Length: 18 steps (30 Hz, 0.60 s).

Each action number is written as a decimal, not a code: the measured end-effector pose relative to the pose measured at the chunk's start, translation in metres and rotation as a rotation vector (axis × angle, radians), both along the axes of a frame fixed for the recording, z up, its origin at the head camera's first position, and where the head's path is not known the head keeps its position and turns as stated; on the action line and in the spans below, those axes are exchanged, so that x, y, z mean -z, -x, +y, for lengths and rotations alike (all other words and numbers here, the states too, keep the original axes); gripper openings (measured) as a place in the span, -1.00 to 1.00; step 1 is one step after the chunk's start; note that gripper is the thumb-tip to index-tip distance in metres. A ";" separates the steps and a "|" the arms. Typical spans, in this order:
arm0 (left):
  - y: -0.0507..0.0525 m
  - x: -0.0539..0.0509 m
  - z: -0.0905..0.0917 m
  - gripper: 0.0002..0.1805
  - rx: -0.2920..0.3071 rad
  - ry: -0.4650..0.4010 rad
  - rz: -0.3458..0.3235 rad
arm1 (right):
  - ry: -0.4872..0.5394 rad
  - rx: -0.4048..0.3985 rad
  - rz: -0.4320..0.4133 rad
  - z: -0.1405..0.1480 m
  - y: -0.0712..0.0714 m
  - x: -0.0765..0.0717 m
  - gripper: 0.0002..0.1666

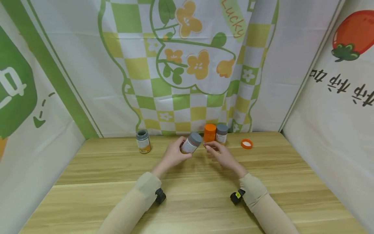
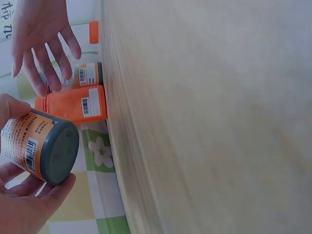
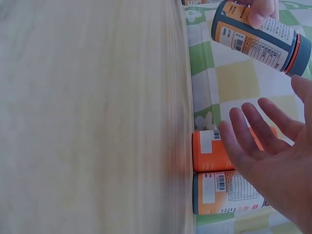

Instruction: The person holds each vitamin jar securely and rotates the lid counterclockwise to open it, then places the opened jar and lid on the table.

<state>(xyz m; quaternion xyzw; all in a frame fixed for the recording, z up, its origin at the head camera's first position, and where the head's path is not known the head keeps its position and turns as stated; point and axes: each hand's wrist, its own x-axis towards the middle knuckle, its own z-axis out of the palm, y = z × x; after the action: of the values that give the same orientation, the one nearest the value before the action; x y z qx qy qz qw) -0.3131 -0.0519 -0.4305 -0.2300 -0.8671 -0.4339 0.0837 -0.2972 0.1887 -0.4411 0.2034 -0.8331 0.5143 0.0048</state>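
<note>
Cream sleeves point(image 1: 131, 203), each with a small black wrist camera point(image 1: 160, 196) at the cuff, reach in from the near edge. At their ends the left grip is clamped: the left hand point(image 1: 173, 155) curls thumb and fingers round the body of a grey tilted jar point(image 1: 188, 147), raised above the table point(image 1: 198, 188). Holding it by the body leaves its grey cap point(image 1: 195, 138) uncovered, and the lean brings that cap towards the other hand, perhaps for easy access. The right hand point(image 1: 223, 157) has its fingers apart and nothing in its grip; its palm is open, and the left-wrist view shows the fingers overlapping the jars behind, so I cannot tell whether they touch.

Behind those fingers stand a capped orange jar point(image 1: 209, 130) and, just beside it, a grey-capped jar point(image 1: 221, 134), both upright at the back of the table, likely set there to keep the front free. Farther right, an orange lid point(image 1: 246, 144) lies with its white inside upward, so it probably rests steadily on its top. Well apart on the left, an open jar point(image 1: 143, 142) stands upright without a lid, which should keep any contents in. Beyond hangs a checked curtain point(image 1: 179, 102).
</note>
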 end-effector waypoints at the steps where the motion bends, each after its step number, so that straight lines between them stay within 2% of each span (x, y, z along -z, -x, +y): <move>1: -0.002 0.000 0.000 -0.47 0.004 -0.001 -0.006 | 0.006 0.001 0.006 0.000 0.000 0.000 -0.46; 8: -0.010 -0.003 -0.001 -0.45 0.021 0.015 0.002 | 0.023 0.034 0.003 -0.003 -0.001 -0.002 -0.51; 18: -0.017 -0.003 -0.003 -0.45 0.045 0.046 0.070 | 0.050 0.058 -0.014 -0.007 -0.004 -0.006 -0.52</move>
<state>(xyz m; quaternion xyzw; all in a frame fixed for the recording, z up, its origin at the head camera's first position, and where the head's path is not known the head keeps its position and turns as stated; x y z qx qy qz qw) -0.2958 -0.0552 -0.4272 -0.2665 -0.8678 -0.4075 0.0990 -0.2928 0.1816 -0.4349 0.1754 -0.8254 0.5362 0.0189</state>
